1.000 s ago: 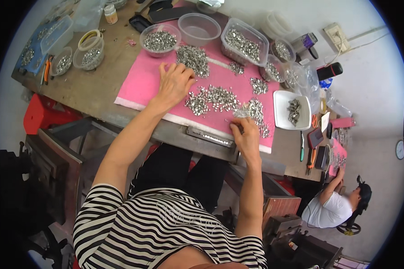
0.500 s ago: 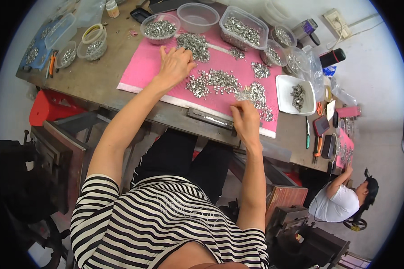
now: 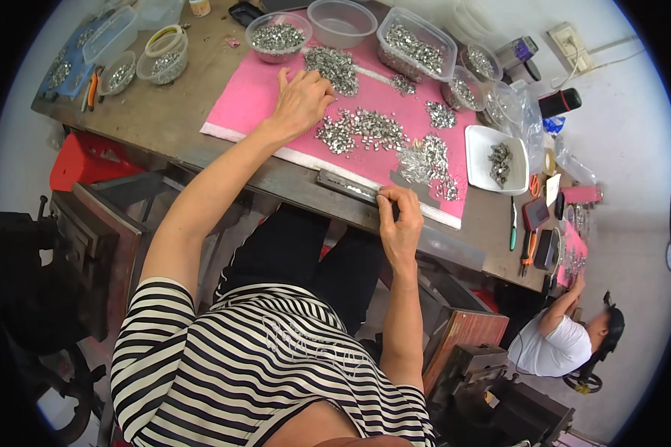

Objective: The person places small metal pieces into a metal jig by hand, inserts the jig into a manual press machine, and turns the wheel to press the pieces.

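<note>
Metal parts [image 3: 361, 130] lie heaped on the pink mat [image 3: 238, 104]. My left hand [image 3: 300, 100] rests on them, fingers loosely curled, its grip hidden from me. My right hand [image 3: 399, 223] pinches the rail [image 3: 347, 187] at the table edge; a nudge could tip it off, I judge.

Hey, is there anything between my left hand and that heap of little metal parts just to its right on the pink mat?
Nothing visible. The left hand rests on the pink mat, and only bare mat lies between its fingers and the heap of small metal parts beside it. The right hand is apart, at the metal strip on the table's near edge.
</note>
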Action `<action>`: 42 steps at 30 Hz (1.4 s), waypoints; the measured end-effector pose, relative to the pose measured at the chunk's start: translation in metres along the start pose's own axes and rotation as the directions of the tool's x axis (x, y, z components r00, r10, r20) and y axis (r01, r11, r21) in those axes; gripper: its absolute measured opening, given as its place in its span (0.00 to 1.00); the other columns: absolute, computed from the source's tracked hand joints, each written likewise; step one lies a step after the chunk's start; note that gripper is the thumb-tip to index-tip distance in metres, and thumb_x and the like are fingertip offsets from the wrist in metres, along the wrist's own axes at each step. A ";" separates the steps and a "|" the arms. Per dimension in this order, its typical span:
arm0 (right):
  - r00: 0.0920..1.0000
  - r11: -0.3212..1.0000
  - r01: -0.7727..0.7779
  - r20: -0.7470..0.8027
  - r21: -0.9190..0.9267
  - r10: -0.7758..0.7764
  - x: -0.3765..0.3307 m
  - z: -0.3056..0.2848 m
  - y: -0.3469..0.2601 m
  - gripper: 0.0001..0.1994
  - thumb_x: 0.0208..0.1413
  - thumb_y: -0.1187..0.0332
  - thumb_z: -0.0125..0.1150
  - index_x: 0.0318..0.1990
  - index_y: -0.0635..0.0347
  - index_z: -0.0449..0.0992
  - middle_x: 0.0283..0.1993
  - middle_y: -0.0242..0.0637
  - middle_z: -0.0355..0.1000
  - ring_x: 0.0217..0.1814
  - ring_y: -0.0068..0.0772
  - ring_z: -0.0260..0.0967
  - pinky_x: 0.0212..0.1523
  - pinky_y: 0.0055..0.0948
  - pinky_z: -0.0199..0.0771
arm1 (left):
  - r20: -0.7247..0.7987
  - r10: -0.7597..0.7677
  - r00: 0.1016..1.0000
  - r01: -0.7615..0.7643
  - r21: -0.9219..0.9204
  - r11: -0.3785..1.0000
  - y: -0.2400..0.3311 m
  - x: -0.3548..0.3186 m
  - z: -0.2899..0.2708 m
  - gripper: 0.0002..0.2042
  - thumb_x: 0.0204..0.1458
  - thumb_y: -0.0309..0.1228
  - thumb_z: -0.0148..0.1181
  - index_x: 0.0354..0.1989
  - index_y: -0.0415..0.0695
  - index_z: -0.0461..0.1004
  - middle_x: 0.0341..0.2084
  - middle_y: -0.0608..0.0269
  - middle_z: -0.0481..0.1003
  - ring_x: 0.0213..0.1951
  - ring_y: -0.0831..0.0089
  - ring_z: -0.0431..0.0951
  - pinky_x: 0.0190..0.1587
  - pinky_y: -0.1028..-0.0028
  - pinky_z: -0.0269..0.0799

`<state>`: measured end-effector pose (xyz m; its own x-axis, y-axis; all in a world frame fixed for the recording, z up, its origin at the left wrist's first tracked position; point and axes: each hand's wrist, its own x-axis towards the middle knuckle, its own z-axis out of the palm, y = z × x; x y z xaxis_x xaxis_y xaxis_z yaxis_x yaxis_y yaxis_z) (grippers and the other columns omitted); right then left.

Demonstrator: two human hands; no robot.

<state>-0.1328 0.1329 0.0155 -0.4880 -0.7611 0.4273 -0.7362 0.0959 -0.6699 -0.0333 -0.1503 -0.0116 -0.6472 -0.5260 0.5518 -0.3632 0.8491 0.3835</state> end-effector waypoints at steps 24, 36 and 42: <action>0.950 0.900 -0.218 -0.130 0.377 0.285 -0.022 0.004 0.027 0.07 0.67 0.75 0.57 0.47 0.66 0.78 0.43 0.35 0.77 0.47 0.24 0.72 0.50 0.23 0.70 | 0.110 0.193 0.975 -0.103 -0.545 0.832 0.104 -0.083 -0.027 0.04 0.54 0.25 0.62 0.36 0.41 0.75 0.33 0.59 0.73 0.39 0.60 0.73 0.46 0.63 0.67; 0.945 0.907 -0.191 -0.179 0.375 0.273 -0.018 0.006 0.025 0.05 0.65 0.76 0.58 0.43 0.65 0.79 0.40 0.34 0.77 0.42 0.24 0.72 0.45 0.24 0.71 | -0.034 0.324 0.946 -0.318 -0.305 0.897 0.105 -0.087 -0.031 0.06 0.50 0.29 0.67 0.35 0.42 0.78 0.35 0.62 0.75 0.43 0.62 0.74 0.51 0.63 0.69; 0.935 0.894 -0.219 -0.178 0.390 0.307 -0.022 0.004 0.025 0.05 0.64 0.78 0.57 0.43 0.66 0.79 0.40 0.36 0.77 0.43 0.25 0.73 0.47 0.25 0.71 | -0.015 0.235 0.972 -0.221 -0.401 0.889 0.102 -0.095 -0.030 0.12 0.50 0.35 0.70 0.43 0.47 0.83 0.37 0.65 0.80 0.47 0.65 0.75 0.61 0.54 0.62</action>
<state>-0.1384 0.1492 -0.0131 -0.7657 -0.5677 0.3023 -0.3687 0.0023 -0.9295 0.0114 -0.0146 -0.0030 -0.7043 -0.3123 0.6375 0.0892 0.8520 0.5159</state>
